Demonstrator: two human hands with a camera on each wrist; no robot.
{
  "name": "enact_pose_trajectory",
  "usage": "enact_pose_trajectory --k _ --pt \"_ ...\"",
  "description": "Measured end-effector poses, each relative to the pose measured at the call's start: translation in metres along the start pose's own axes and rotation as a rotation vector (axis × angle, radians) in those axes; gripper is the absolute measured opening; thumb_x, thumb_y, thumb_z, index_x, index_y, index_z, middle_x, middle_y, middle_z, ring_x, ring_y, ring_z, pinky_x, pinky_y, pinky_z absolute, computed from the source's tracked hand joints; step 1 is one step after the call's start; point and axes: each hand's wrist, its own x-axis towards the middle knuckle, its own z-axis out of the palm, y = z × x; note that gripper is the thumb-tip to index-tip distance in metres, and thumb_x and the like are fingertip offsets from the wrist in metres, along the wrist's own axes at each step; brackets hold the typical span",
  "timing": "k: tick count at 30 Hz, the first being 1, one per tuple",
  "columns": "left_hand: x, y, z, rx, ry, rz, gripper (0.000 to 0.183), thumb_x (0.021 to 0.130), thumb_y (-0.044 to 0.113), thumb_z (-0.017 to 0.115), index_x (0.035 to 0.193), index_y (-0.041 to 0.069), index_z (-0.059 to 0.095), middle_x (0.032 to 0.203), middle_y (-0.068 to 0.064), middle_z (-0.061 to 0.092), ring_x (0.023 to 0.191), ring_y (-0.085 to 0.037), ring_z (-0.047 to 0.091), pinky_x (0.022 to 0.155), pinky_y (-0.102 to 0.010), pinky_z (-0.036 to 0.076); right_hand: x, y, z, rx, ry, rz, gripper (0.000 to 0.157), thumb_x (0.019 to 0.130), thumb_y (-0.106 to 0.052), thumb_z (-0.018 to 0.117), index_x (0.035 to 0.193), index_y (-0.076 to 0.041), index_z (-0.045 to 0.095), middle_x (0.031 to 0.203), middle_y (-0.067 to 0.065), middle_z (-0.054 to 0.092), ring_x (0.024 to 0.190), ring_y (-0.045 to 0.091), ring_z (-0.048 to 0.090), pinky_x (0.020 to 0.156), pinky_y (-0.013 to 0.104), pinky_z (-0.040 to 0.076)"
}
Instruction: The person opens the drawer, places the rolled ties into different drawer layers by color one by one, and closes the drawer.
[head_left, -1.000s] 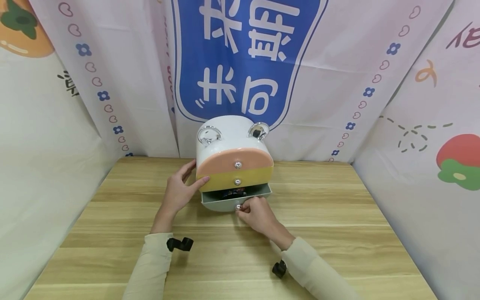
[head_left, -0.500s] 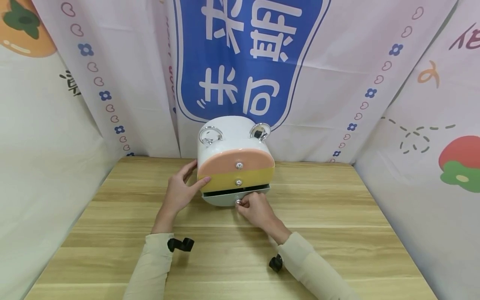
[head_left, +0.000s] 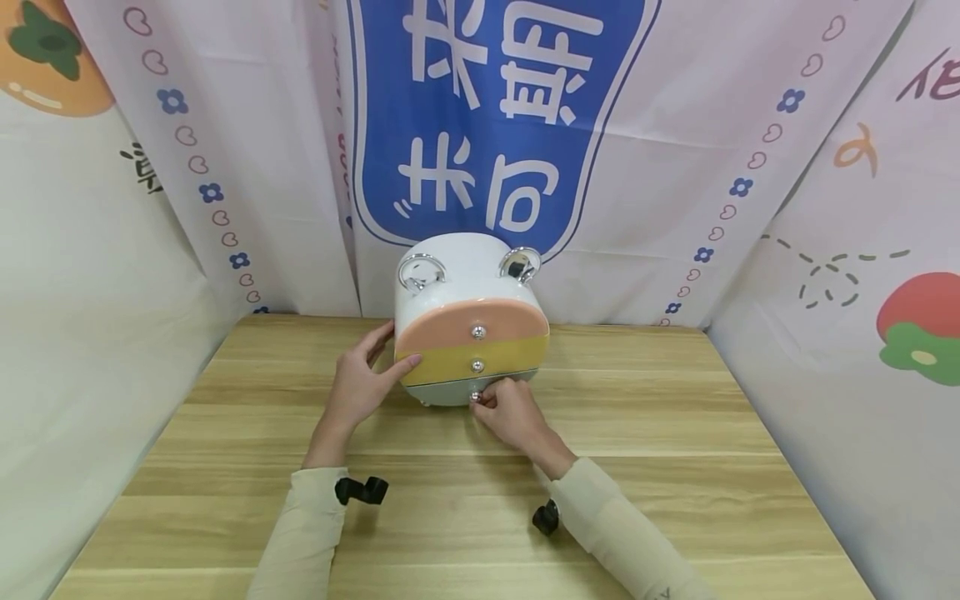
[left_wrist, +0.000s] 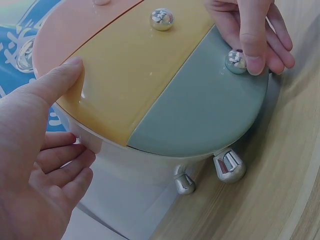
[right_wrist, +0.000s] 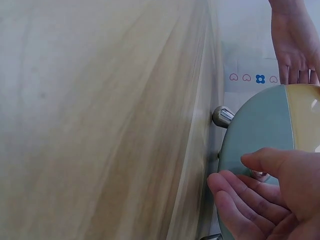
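Note:
A small white drawer cabinet (head_left: 465,271) with rounded sides stands at the back of the table. Its fronts are a pink drawer (head_left: 438,325), a yellow drawer (left_wrist: 125,60) and, lowest, a green drawer (left_wrist: 195,112), all flush with the body. My left hand (head_left: 356,385) steadies the cabinet's left side, thumb on the yellow front and fingers along the white wall. Low at the front, my right hand (head_left: 517,415) pinches the green drawer's silver knob (left_wrist: 235,61) between thumb and fingers. The inside of the drawers is hidden.
The wooden table (head_left: 465,517) ends against a printed curtain (head_left: 292,167) just behind the cabinet. Two silver rings, the left ring (head_left: 422,271) and right ring (head_left: 521,265), stick up from the cabinet top. Silver feet, one foot (left_wrist: 230,166) near the front, hold it off the wood.
The green drawer, earlier pulled out with something dark and colourful inside, has slid back into the cabinet. My right hand moved inward with its knob; my left hand stayed in place.

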Motion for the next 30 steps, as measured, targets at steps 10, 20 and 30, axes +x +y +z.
enact_pose_trajectory --k 10,20,30 --pt "0.0 -0.001 -0.002 0.004 0.006 -0.006 0.081 0.093 0.047 0.081 0.159 0.016 0.047 0.164 -0.01 0.048 0.155 -0.035 0.042 0.13 -0.053 0.035 0.006 0.0 0.001 0.016 -0.02 -0.001 0.014 0.093 -0.014 0.079 0.082 -0.008 0.083 0.079 0.003 0.081 0.058 0.001 0.063 0.053 0.016 0.055" --pt "0.0 0.0 -0.004 0.007 -0.006 -0.003 0.08 0.093 0.047 0.08 0.16 0.017 0.046 0.165 -0.01 0.047 0.156 -0.035 0.041 0.131 -0.054 0.035 0.007 -0.001 0.002 -0.014 -0.026 0.011 0.015 0.094 -0.017 0.079 0.083 -0.008 0.083 0.08 0.002 0.08 0.063 0.003 0.066 0.058 0.017 0.058" --pt "-0.003 0.0 -0.008 0.097 -0.091 -0.029 0.09 0.093 0.053 0.079 0.164 0.014 0.038 0.168 -0.012 0.042 0.157 -0.035 0.039 0.13 -0.057 0.035 -0.015 0.002 -0.025 -0.108 -0.104 -0.039 0.02 0.096 -0.023 0.079 0.088 -0.005 0.078 0.085 0.006 0.078 0.076 0.015 0.071 0.07 0.032 0.064"
